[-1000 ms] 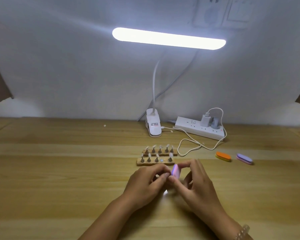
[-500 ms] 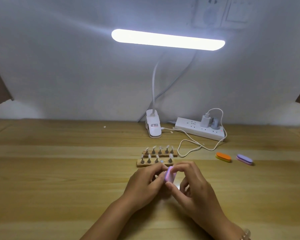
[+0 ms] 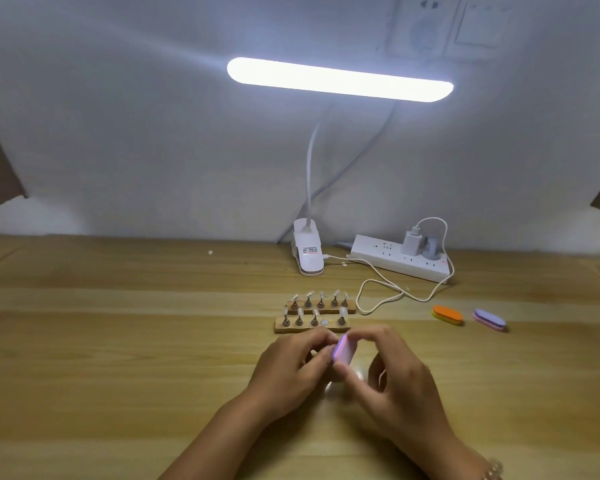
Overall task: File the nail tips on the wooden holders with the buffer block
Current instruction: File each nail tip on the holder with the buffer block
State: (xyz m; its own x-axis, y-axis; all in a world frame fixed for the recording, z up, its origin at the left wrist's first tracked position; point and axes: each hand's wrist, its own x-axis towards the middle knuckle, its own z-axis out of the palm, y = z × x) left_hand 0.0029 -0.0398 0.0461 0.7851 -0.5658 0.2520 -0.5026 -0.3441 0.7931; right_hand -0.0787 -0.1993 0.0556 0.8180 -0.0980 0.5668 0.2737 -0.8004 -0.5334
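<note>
Two wooden holders lie side by side at the table's middle: the near holder [image 3: 284,328] has one empty peg spot, the far holder [image 3: 326,309] carries a full row of clear nail tips on small metal stands. Just in front of them my right hand [image 3: 392,375] grips a pink and purple buffer block [image 3: 342,351] between thumb and fingers. My left hand [image 3: 291,368] pinches something small against the block's left face; it looks like a nail tip stand, mostly hidden by my fingers.
An orange buffer block [image 3: 447,315] and a purple one [image 3: 489,319] lie to the right. Behind the holders stand a clip lamp base [image 3: 308,252], a white power strip [image 3: 395,259] and a looping white cable [image 3: 378,299].
The buffer block has shifted and turned slightly between my fingers while both hands stay together in front of the holders. Nothing else has moved.
</note>
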